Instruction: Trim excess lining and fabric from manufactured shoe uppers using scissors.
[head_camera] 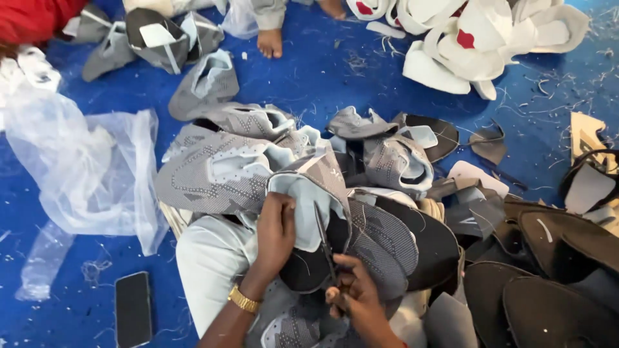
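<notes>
My left hand [276,227] grips a grey knitted shoe upper [322,193] with a pale blue lining, held over my lap. A gold watch [244,299] sits on that wrist. My right hand [353,293] is closed on a pair of dark scissors [325,241], whose blades point up against the upper's inner edge. More grey knitted uppers [219,171] lie piled just beyond my hands.
A black phone [133,308] lies on the blue floor [322,71] at lower left. Crumpled clear plastic [77,161] is at left. White shoe pieces [477,38] are heaped at top right, dark pieces [548,270] at right. Another person's bare foot [269,42] is at the top.
</notes>
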